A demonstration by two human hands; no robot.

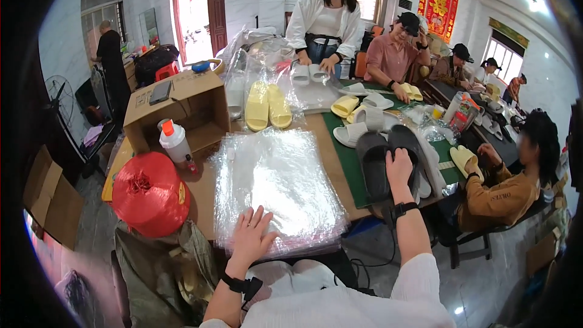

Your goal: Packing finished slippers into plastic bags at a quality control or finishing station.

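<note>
My left hand [254, 234] lies with its fingers spread on the near edge of a stack of clear plastic bags [273, 161]. Off to the right, my right hand [399, 170] grips a pair of black slide sandals [373, 167] where the two meet; its fingertips are partly hidden. Beside and under the black pair are light grey slides [351, 135] on a green mat [337, 140]. Beyond the bags, a pair of yellow slides [257, 106] sits on clear plastic film.
Left of the bags stand a red twine roll [152, 194], a white bottle [174, 143] and an open cardboard box [176, 94]. Across the table, a person in white [325, 18] handles pale slides. At the right, a person in brown [501, 197] holds a yellow slide [464, 161].
</note>
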